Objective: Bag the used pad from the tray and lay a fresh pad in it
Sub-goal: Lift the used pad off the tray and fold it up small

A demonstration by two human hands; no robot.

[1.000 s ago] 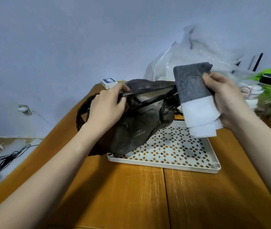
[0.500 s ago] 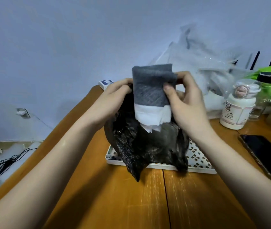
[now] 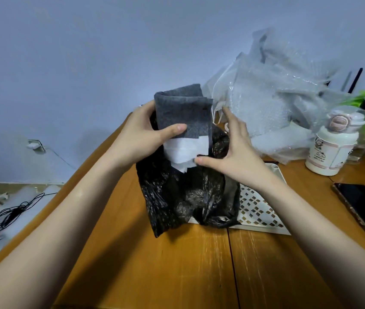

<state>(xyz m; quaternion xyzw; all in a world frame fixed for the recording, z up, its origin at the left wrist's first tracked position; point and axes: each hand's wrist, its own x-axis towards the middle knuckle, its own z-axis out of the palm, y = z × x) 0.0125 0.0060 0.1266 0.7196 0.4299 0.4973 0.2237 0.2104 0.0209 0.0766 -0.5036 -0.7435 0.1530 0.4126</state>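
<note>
Wooden worktop (image 3: 177,270) carries everything. Heap of clear bubble wrap (image 3: 277,103) at back right. Black plastic bag (image 3: 183,197) stands partly on white lattice tray (image 3: 259,210), mouth up. Folded used pad (image 3: 182,121), grey over white, sits upright with lower end in bag mouth. Left hand (image 3: 141,137) grip holds pad, thumb across grey face. Right hand (image 3: 232,148) grip wide, fingers spread at bag rim, thumb tip touching pad's white corner. White bottle (image 3: 330,148), dark phone (image 3: 364,208) at right.
</note>
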